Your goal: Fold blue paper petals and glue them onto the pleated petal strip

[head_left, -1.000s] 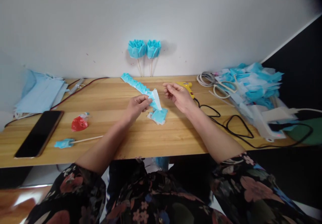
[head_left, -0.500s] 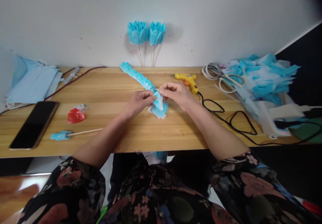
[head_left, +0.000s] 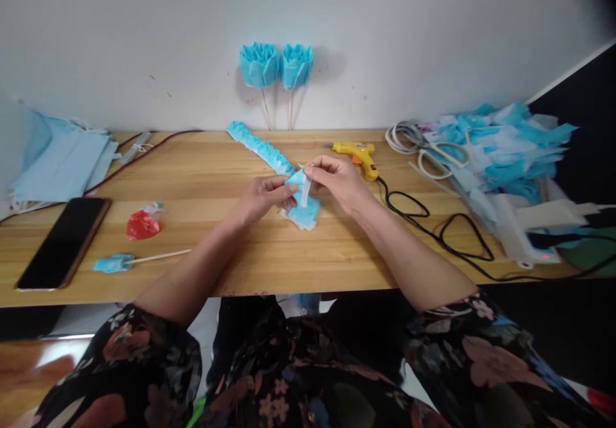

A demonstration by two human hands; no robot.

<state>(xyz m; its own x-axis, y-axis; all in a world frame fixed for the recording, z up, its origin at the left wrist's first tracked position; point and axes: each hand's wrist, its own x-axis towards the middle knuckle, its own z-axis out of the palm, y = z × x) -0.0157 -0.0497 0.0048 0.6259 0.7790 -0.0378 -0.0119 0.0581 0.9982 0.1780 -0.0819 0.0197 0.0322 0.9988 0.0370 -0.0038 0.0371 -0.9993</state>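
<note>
Between my two hands is a small blue-and-white fabric piece (head_left: 297, 181), its white side partly folded over. My left hand (head_left: 269, 197) pinches its left edge between thumb and fingers. The fingertips of my right hand (head_left: 334, 178) are closed on its upper right corner. Just below, a small stack of blue fabric pieces (head_left: 304, 215) lies on the wooden table (head_left: 260, 255). A row of overlapping folded blue pieces (head_left: 260, 148) runs from near my left fingers toward the wall.
Two blue fabric flowers (head_left: 260, 65) on sticks lean at the wall. A yellow glue gun (head_left: 356, 152) lies right of my hands, its black cord looping. Scissors (head_left: 445, 158), a fabric pile (head_left: 514, 139) and a power strip (head_left: 524, 239) are right; a phone (head_left: 62, 242), masks (head_left: 60, 162) and a stick (head_left: 161, 256) left.
The fabric piece has been lifted slightly off the stack and turned, its upper corner now folding to a point. My left fingers have spread further under it. The view has shifted slightly.
</note>
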